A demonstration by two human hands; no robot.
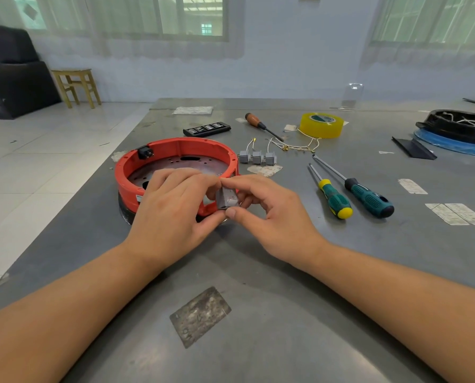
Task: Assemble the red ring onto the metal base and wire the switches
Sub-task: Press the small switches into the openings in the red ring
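The red ring (175, 146) sits on the perforated metal base (175, 165) at the left of the grey table, with a black socket (145, 152) in its far left wall. Both hands meet at the ring's near right edge. My left hand (172, 208) and my right hand (269, 214) together pinch a small grey switch (226, 200) just in front of the ring's rim. Three more grey switches (257, 157) with short white wires stand in a row to the right of the ring. Loose white wires with brass terminals (294, 146) lie behind them.
Two green-handled screwdrivers (349, 194) lie to the right. A brown-handled screwdriver (261, 125), a yellow tape roll (321, 125) and a black bit case (206, 129) are farther back. A black and blue round part (457, 134) sits far right. The table's left edge (101, 172) drops to the floor.
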